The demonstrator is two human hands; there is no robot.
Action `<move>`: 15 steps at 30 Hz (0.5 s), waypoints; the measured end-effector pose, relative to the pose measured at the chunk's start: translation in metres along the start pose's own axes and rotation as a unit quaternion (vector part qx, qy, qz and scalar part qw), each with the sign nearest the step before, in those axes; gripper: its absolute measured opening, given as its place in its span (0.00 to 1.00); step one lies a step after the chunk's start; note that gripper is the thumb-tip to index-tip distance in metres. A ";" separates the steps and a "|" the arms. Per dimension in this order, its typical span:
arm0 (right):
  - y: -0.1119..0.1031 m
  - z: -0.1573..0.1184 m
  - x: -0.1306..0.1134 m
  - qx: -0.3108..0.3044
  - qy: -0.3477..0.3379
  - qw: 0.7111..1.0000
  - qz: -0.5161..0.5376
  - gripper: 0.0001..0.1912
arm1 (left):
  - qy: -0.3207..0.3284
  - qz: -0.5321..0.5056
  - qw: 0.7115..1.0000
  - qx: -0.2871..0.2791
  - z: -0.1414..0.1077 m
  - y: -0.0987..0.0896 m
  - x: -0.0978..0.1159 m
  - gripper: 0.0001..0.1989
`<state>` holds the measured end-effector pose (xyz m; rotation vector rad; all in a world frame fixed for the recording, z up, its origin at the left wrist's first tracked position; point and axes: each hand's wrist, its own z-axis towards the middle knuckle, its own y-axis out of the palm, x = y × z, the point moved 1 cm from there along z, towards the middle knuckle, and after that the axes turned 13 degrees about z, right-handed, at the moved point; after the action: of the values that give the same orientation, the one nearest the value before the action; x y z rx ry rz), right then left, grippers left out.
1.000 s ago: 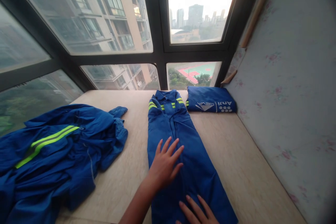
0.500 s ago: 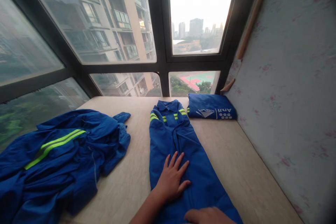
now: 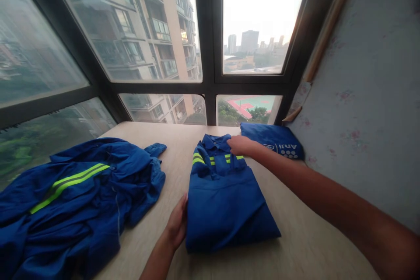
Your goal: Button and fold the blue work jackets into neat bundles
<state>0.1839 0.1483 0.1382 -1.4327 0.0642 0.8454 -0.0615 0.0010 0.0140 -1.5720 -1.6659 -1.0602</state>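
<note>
A blue work jacket (image 3: 226, 210) with yellow-green reflective stripes lies on the pale surface before me, its lower part doubled up toward the collar. My right hand (image 3: 242, 145) reaches across and pinches the cloth beside the collar, at the jacket's upper right. Along the jacket's left edge rests my left hand (image 3: 178, 222), fingers extended against the cloth and partly hidden by it.
To the left is another blue garment (image 3: 88, 201), loosely crumpled, with a reflective stripe. A folded blue garment (image 3: 272, 133) with white lettering sits by the wallpapered wall (image 3: 357, 135). Framed windows (image 3: 210, 81) stand behind the pale surface (image 3: 147, 236).
The jacket's lower part has been folded up over its middle, making it shorter. My right hand has moved from the bottom to the collar; my left hand went from atop the jacket to its left edge.
</note>
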 end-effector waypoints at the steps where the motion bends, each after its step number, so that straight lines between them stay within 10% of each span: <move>1: 0.004 -0.004 0.009 -0.003 0.007 1.000 0.002 0.18 | -0.009 -0.033 0.999 0.000 -0.001 0.000 0.001 0.27; 10: 0.085 -0.124 0.065 0.113 -0.033 0.993 0.034 0.22 | 0.122 0.226 0.957 0.134 0.020 0.001 0.006 0.26; 15: 0.118 -0.156 0.067 0.082 0.000 0.997 -0.017 0.24 | 0.132 0.563 0.770 0.268 0.021 0.004 -0.009 0.22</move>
<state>0.2362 0.0317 -0.0244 -1.2765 0.1054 0.7944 -0.0548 0.0147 -0.0033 -1.5059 -0.4846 -0.1048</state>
